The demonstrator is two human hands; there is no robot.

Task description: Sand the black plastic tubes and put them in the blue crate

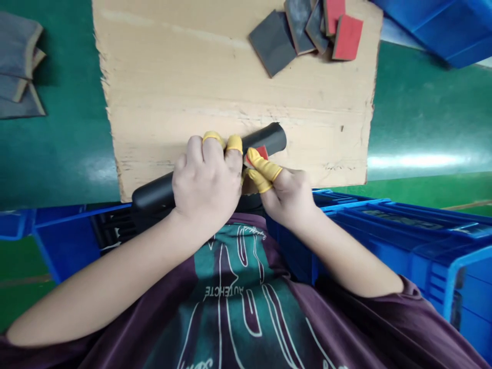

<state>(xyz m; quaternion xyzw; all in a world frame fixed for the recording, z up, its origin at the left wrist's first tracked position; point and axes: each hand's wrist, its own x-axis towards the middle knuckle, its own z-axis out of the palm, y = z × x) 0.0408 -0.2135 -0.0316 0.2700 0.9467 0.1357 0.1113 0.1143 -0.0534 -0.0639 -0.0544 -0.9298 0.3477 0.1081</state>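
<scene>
While one matte black round tube [269, 137] lies slantwise on the pale wooden board [230, 77], the left hand [207, 184] is wrapped over its middle, its grip clenched round it. Two yellow rubber finger cots [234, 143] show on that hand's fingertips. The right hand [286, 192] wears two more cots, on thumb and forefinger. Its grip is pinched shut on one small red-faced sanding block [262, 151], which is pressed against the tube just beside the left fingertips. The tube's near end juts past the board's edge toward the person's body.

At the board's far edge sits a loose pile of five square blocks [272, 43], three of them dark grey and two red. The board rests on a green surface [423, 113]. On that surface, far to the left, lie about three grey pads with tan edges [19, 66]. Blue plastic crates [403, 230] stand close on either side of the person, and another shows at the top right.
</scene>
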